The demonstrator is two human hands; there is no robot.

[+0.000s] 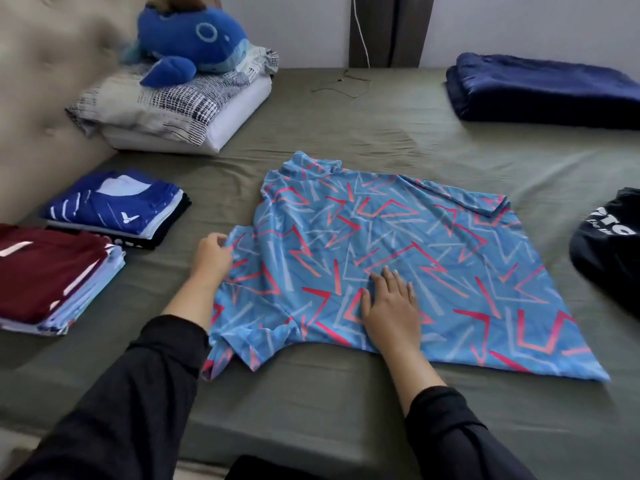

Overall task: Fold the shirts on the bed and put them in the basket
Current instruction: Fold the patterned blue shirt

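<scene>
A light blue shirt [398, 244] with red and pale zigzag marks lies spread on the olive bed sheet [346, 403], its far sleeve folded inward. My left hand [211, 256] pinches the edge of the near left sleeve. My right hand [391, 306] lies flat on the shirt's middle, fingers straight. At the left sit two stacks of folded shirts: one topped by a blue shirt [114, 202], one topped by a maroon shirt [45, 275]. A crumpled black shirt [613, 244] with white print lies at the right edge. No basket is in view.
Pillows [173, 112] with a blue plush whale [194, 43] on top sit at the back left against a beige padded headboard [41, 81]. A folded navy blanket [543, 88] lies at the back right. A thin cable [346, 84] trails on the sheet.
</scene>
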